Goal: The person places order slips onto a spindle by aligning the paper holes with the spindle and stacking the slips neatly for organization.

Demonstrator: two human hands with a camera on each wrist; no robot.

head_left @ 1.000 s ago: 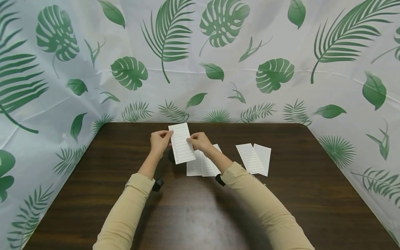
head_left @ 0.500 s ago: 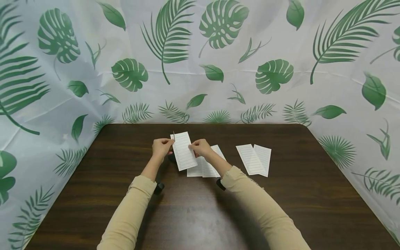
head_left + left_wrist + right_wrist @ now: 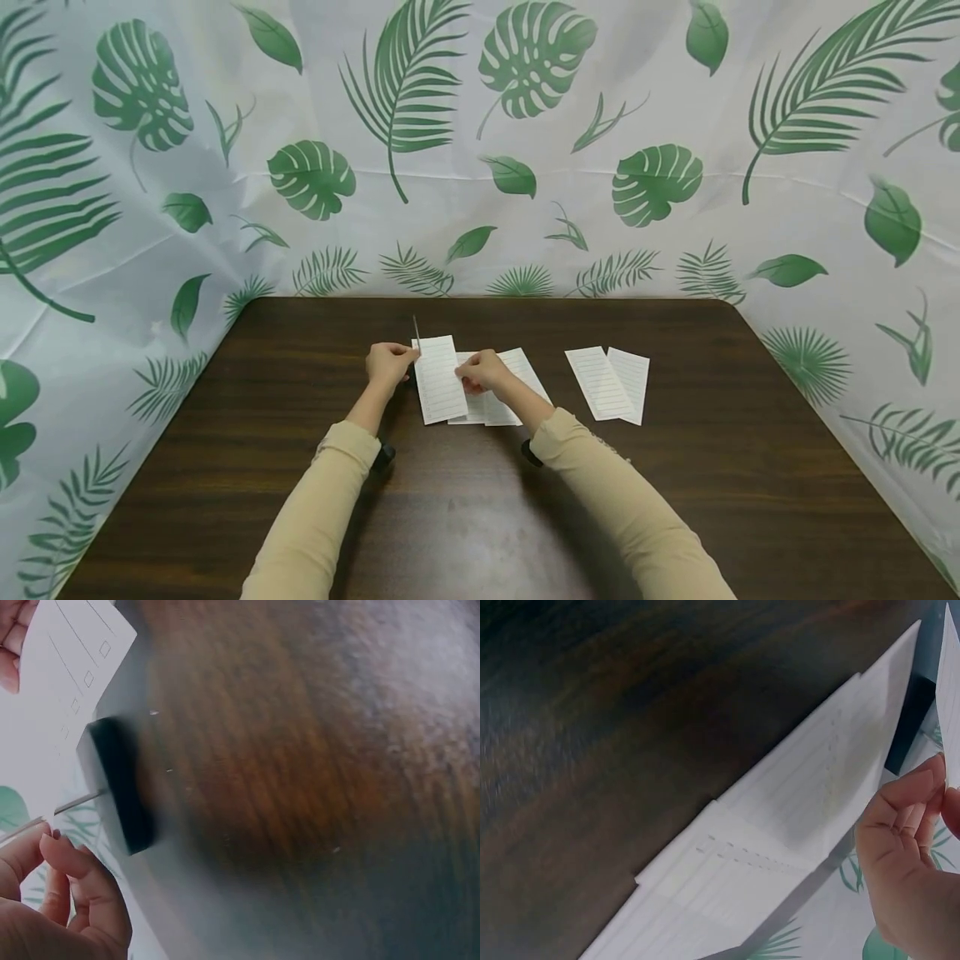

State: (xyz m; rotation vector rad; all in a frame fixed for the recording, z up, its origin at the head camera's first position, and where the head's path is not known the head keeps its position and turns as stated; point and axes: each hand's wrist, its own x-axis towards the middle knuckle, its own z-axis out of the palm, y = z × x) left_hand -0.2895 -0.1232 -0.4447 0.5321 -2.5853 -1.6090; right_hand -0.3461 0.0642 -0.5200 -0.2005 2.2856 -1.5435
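Observation:
In the head view, a white lined slip of paper [image 3: 441,383] is held between both hands. My left hand [image 3: 387,363] pinches its upper left corner, close against a thin upright metal spike [image 3: 416,328]. The spike pokes up above the paper and appears to run through that corner. The left wrist view shows the black base [image 3: 118,784] of this paper spike, with the spike passing by the fingertips. My right hand [image 3: 486,372] pinches the slip's right edge. Printed small boxes and lines show on the slip [image 3: 64,682].
Partly under the right hand, overlapping lined slips [image 3: 504,413] lie on the dark wooden table [image 3: 465,517]. Farther right are two more overlapping slips [image 3: 600,383]. A leaf-patterned cloth [image 3: 525,208] hangs behind the table.
Both hands have lowered the slip toward the table. The spike's tip, hidden a second ago, now stands well above the paper's corner.

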